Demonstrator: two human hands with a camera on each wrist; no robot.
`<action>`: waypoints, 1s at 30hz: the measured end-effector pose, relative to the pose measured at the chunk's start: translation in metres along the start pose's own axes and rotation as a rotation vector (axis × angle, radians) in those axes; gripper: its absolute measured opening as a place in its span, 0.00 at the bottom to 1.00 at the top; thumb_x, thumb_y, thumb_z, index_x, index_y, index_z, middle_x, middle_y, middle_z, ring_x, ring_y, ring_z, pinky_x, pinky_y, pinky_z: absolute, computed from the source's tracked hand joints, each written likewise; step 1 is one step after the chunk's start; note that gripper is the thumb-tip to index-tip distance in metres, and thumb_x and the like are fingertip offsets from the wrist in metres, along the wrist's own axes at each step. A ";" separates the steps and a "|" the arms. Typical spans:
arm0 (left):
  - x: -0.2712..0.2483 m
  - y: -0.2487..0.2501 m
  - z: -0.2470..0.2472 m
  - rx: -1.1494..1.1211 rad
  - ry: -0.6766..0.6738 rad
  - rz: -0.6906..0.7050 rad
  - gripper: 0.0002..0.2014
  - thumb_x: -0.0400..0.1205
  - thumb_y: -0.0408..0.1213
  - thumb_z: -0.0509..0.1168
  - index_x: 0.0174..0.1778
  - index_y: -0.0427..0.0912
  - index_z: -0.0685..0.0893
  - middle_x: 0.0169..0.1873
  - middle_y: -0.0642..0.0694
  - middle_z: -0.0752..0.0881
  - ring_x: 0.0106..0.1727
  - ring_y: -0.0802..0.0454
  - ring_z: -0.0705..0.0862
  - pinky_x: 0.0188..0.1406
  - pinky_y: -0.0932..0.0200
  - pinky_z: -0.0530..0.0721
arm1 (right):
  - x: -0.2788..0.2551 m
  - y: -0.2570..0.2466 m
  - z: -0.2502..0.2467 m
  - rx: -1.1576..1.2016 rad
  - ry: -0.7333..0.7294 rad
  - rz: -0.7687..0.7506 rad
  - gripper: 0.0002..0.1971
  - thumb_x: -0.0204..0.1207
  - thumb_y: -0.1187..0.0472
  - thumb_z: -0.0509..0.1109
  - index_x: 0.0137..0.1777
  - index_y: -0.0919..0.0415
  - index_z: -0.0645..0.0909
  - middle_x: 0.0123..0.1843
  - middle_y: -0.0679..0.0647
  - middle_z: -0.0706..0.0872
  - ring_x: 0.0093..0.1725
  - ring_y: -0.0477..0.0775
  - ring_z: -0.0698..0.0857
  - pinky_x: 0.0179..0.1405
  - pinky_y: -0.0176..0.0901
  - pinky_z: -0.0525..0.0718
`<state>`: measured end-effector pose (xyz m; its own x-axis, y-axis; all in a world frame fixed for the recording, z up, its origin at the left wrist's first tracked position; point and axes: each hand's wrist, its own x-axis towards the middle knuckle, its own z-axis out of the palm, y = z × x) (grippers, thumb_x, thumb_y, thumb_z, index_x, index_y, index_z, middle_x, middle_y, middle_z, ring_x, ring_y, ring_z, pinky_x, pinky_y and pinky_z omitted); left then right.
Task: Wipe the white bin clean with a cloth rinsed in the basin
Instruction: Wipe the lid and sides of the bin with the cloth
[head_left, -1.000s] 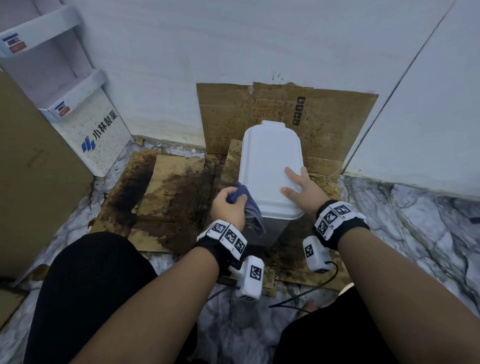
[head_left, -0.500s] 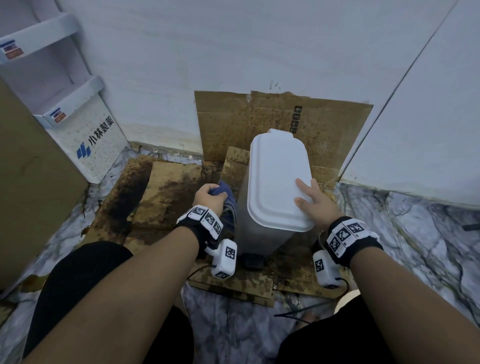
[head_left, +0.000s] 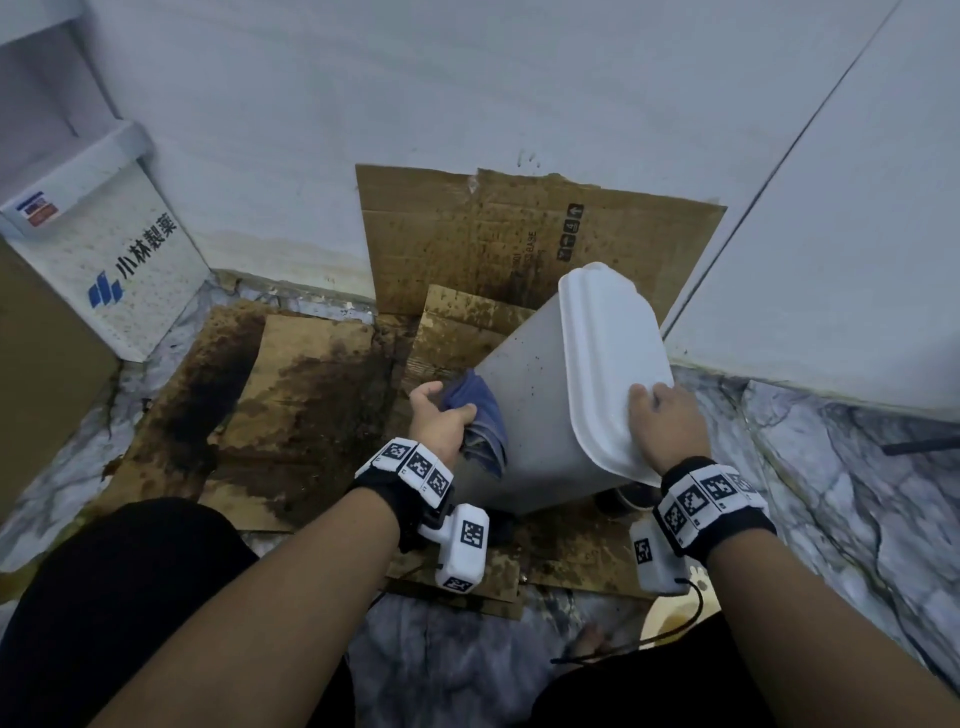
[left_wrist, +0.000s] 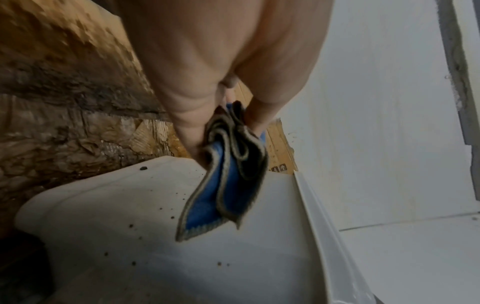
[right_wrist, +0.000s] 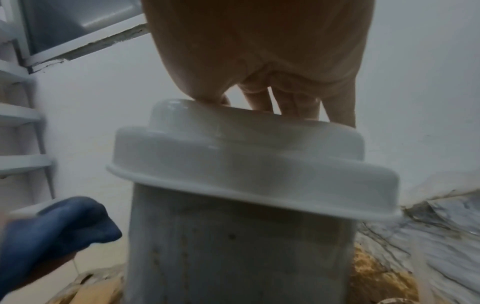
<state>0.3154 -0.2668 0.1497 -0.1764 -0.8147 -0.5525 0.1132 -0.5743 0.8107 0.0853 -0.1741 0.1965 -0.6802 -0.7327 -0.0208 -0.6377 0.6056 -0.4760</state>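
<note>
The white bin (head_left: 535, 410) leans to the right on stained cardboard, its lid (head_left: 613, 364) closed. Dark specks dot its left side wall (left_wrist: 155, 236). My left hand (head_left: 436, 421) grips a folded blue cloth (head_left: 480, 415) and holds it against that side wall; the cloth (left_wrist: 228, 185) hangs from my fingers in the left wrist view. My right hand (head_left: 667, 421) lies on the lid's near right edge with fingers laid over the top (right_wrist: 291, 107). The bin (right_wrist: 233, 246) and the blue cloth (right_wrist: 57, 226) also show in the right wrist view. No basin is in view.
Wet, dark-stained cardboard (head_left: 291, 415) covers the marble floor (head_left: 831, 493), and another sheet (head_left: 493, 239) leans on the white wall. A white printed stand (head_left: 114, 260) sits at the left. My knees fill the bottom of the head view.
The bin has tipped over to the right under my right hand, which slid to the lid's right edge. My left hand moved the cloth from the front corner onto the left side wall.
</note>
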 end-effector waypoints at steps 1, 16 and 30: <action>0.000 -0.002 0.004 0.028 0.002 0.006 0.25 0.80 0.26 0.66 0.64 0.54 0.64 0.59 0.40 0.76 0.57 0.35 0.83 0.61 0.32 0.82 | 0.001 0.000 -0.003 0.009 0.019 -0.009 0.21 0.79 0.51 0.50 0.39 0.67 0.77 0.43 0.64 0.80 0.55 0.68 0.80 0.53 0.53 0.75; -0.012 -0.007 0.096 0.133 -0.278 0.334 0.20 0.77 0.31 0.71 0.60 0.58 0.78 0.58 0.43 0.87 0.58 0.49 0.86 0.60 0.49 0.85 | 0.019 0.002 0.000 0.289 0.118 -0.019 0.22 0.72 0.46 0.62 0.61 0.56 0.79 0.61 0.56 0.82 0.63 0.58 0.79 0.67 0.55 0.76; -0.029 -0.055 0.129 0.418 -0.361 0.621 0.26 0.88 0.36 0.54 0.84 0.48 0.59 0.85 0.44 0.54 0.84 0.51 0.56 0.81 0.61 0.57 | 0.025 0.012 0.012 0.049 0.102 -0.274 0.23 0.85 0.61 0.54 0.79 0.58 0.66 0.76 0.57 0.73 0.73 0.55 0.69 0.69 0.38 0.62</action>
<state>0.1877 -0.2010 0.1459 -0.5124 -0.8568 0.0574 -0.0666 0.1063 0.9921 0.0651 -0.1894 0.1798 -0.5195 -0.8303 0.2019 -0.7862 0.3719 -0.4935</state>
